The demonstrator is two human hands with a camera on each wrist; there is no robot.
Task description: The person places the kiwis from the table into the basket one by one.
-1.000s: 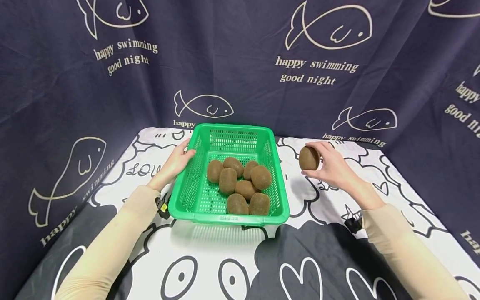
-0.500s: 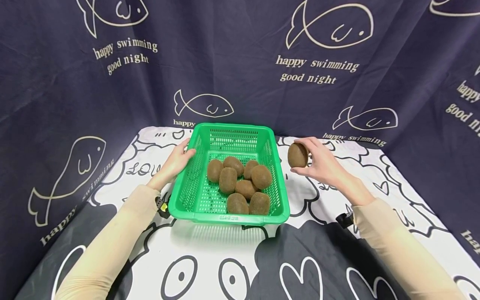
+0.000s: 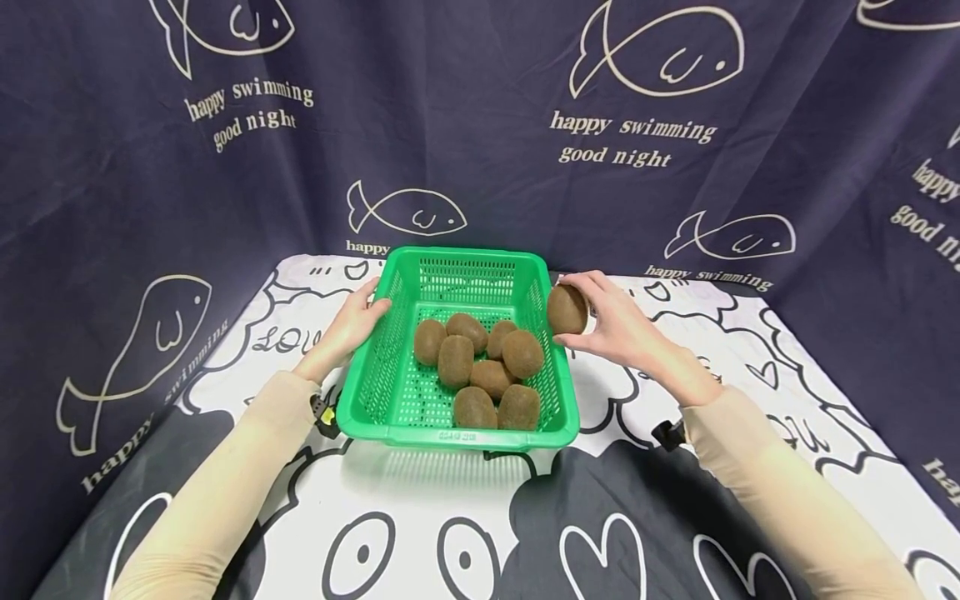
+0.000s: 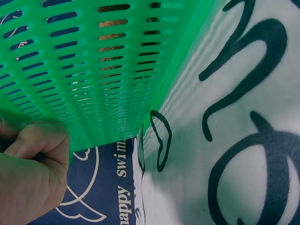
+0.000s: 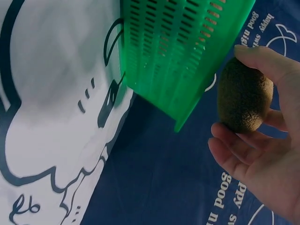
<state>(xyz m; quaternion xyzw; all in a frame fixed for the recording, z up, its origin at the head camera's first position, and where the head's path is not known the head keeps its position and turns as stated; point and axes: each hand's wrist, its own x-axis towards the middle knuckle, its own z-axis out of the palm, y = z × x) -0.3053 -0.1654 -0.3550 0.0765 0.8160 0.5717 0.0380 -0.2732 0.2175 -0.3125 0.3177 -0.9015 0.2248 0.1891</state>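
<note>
A green slotted plastic basket (image 3: 459,437) stands on the table with several brown kiwis (image 3: 455,362) lying in it. My left hand (image 3: 351,323) grips the basket's left rim; in the left wrist view the curled left hand (image 4: 37,164) sits at the edge of the slotted wall. Between thumb and fingertips, my right hand (image 3: 621,330) pinches one fuzzy kiwi (image 3: 567,310), which overlaps the basket's right rim in the head view. The right wrist view has this kiwi (image 5: 244,96) upright beside the rim, raised above the table, with fingers on opposite ends.
A white cloth (image 3: 420,483) with black drawings covers the table. Dark blue curtains (image 3: 510,150) printed with fish and lettering hang behind it and at both sides.
My right hand has moved left with the kiwi, from well right of the basket to its right rim. The left hand, the basket and the kiwis inside have stayed put.
</note>
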